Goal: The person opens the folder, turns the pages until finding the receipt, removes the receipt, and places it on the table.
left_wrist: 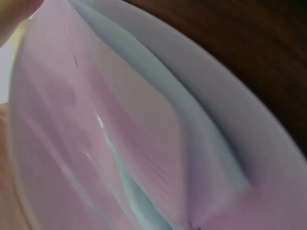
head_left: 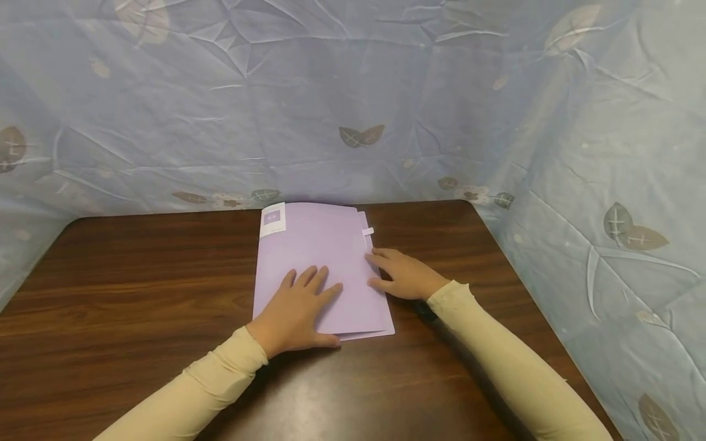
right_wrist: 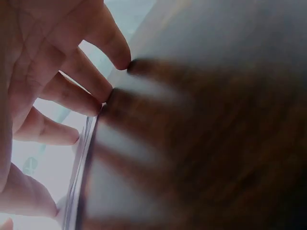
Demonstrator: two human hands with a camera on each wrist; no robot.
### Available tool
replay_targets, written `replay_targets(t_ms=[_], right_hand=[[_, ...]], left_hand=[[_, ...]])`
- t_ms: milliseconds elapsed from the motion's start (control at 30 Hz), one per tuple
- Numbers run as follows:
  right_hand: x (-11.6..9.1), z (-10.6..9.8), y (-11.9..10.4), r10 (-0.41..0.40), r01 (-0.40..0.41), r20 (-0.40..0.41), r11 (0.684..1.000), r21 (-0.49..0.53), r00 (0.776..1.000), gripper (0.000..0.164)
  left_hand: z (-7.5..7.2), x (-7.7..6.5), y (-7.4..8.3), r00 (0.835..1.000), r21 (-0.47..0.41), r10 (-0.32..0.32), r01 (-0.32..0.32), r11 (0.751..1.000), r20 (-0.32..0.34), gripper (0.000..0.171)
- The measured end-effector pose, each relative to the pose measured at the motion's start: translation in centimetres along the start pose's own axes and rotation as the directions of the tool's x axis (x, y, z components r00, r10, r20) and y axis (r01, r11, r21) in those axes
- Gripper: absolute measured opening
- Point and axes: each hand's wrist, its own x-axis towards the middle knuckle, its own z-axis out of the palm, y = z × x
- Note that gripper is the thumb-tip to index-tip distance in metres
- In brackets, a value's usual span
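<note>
A light purple folder (head_left: 322, 263) lies on the table with its cover down, its lower right corner slightly parted. Its white label (head_left: 273, 219) is at the top left, and a small white tab (head_left: 368, 231) sticks out on the right edge. My left hand (head_left: 292, 312) rests spread on the lower left of the cover, thumb along the bottom edge. In the left wrist view, the folder's layers (left_wrist: 139, 91) bow apart at that edge. My right hand (head_left: 405, 275) touches the folder's right edge with its fingertips; the right wrist view has these fingers (right_wrist: 81, 96) lined along it.
The dark brown wooden table (head_left: 138, 288) reflects light near its front. A pale blue-grey cloth (head_left: 309, 110) with leaf prints hangs behind it and along the right side. Something dark (head_left: 425, 310) shows under the right wrist.
</note>
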Motion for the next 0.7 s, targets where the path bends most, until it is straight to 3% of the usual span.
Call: replay_targets(t_ms=[233,400,600,700], right_hand=[[0.1,0.5,0.4,0.009,-0.009,0.001,1.0,-0.023,1.0,0.069],[0.2,0.5,0.6,0.002,-0.002,0.001,1.0,-0.03,1.0,0.068],[0.1,0.5,0.8,-0.013,0.013,-0.001,1.0,-0.01,1.0,0.067],[0.1,0.6,1.0,-0.019,0.019,0.001,1.0,-0.011,1.0,0.068]], left_hand=[[0.4,1.5,2.2,0.999,0.045,0.027,-0.025,0.999,-0.046,0.084],[1.0,2.7,3.6,0.993,0.145,0.072,-0.058,0.988,-0.091,0.071],[1.4,3.2,4.4,0.99,0.232,0.077,-0.049,0.972,-0.116,0.067],[1.6,3.3,4.5,0.993,0.235,0.061,-0.035,0.971,-0.104,0.066]])
